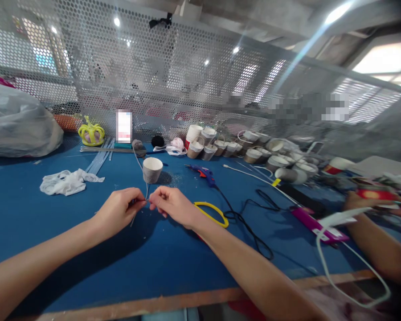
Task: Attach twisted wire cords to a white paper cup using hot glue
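Note:
A strand of grey yarn (141, 164) runs from a small grey ball of yarn (137, 145) at the back down to my fingers. My left hand (120, 208) pinches it between thumb and forefinger, and a short tail hangs below that hand. Fingertips of my right hand (173, 206) are closed on the yarn close beside the left ones. Just beyond both hands stands a white paper cup (152, 171), upright, its outside covered in grey. Yellow-handled scissors (215, 213) lie partly under my right forearm, blades hidden.
A blue glue gun (202, 173) with a black cable lies right of the cup. White lace (67, 182) and glue sticks (100, 160) lie left. Several wrapped cups (209, 149) line the back. At right, a co-worker's arm (377, 245) is near a purple box (317, 225).

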The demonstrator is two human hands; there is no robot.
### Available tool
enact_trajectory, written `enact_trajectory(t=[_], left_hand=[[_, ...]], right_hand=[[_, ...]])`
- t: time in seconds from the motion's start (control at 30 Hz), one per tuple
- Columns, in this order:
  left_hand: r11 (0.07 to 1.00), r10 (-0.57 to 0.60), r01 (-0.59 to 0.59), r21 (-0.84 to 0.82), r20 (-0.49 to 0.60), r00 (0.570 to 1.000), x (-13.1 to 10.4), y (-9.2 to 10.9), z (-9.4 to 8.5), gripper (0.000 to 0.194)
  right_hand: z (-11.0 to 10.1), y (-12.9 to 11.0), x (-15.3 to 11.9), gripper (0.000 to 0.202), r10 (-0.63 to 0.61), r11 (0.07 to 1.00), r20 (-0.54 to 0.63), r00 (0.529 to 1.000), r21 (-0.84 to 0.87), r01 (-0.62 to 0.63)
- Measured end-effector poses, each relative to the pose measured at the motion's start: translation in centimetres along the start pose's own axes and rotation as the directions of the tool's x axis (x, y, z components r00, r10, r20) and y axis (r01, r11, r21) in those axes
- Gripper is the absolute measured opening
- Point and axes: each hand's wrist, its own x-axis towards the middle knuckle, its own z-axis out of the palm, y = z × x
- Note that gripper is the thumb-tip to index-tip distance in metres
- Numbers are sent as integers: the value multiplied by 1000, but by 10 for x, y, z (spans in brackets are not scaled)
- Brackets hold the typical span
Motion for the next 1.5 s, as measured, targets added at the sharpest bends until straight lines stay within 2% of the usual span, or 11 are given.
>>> enact_trajectory(t=[0.13,0.33,0.43,0.57,0.67,0.9,1.03,1.17,1.27,1.4,1.5], left_hand=[[1000,-8,8,-20,14,1000,0,1,0,17],[1000,3,-3,5,23,1000,-1,2,0,18],[1000,-1,1,3,27,1000,-1,2,0,18],[1000,-20,20,-7,1,1000,0,2,-1,17],[1000,-2,2,-23,2,1000,1,3,0,17],[1000,-9,9,-4,32,999,0,2,0,18],[1000,-22,23,-10,30,999,1,3,-1,17],[1000,-24,24,-20,6,1000,0,4,-2,17],[1000,-8,8,-23,10,1000,-1,4,-1,16],[1000,-8,9,-17,34,999,-1,2,0,16],[1000,-17,17,-16,34,999,-1,1,0,16]], right_hand=[[1,3,1,52,120,993,12,993,13,-120],[3,-3,-3,35,-50,985,-59,997,-170,39],[1,-4,-2,34,-81,988,-79,994,-139,70],[0,0,0,41,11,1000,-36,999,20,-10],[1,1,0,49,91,995,-21,996,-29,-92],[1,-7,-4,33,-48,979,-68,997,-203,33],[-1,-5,-2,31,-86,989,-72,994,-126,77],[-3,-1,0,39,13,1000,7,1000,18,-13],[-2,0,-1,48,88,995,23,996,-41,-87],[0,-3,-3,40,21,988,-9,1000,-154,-22],[-2,-5,-3,36,-52,991,-18,998,-126,49]])
